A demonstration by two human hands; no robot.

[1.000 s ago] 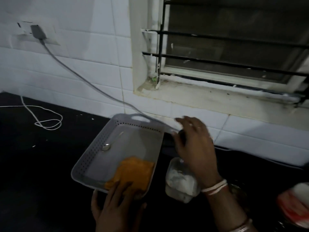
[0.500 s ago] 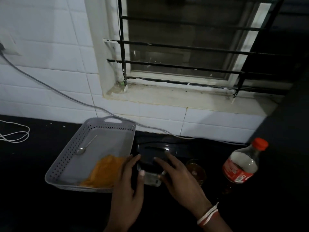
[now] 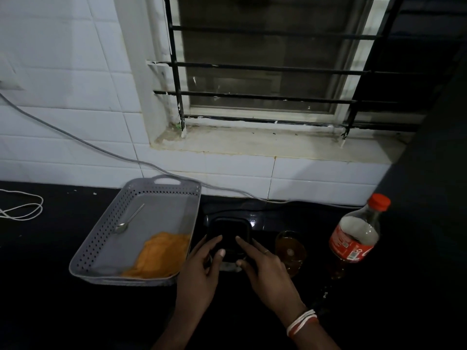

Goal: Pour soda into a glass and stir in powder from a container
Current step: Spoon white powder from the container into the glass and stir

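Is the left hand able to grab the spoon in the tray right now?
Probably yes, once it lets go. The left hand is busy on the dark-lidded container, but the spoon lies uncovered in the open grey tray just to its left, clear of the orange cloth.

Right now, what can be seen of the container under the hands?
The container is small and squarish with rounded corners and a dark lid, apparently plastic. It sits upright on the black counter between the grey tray and the glass. The left hand and right hand rest fingers on its lid. Contents hidden.
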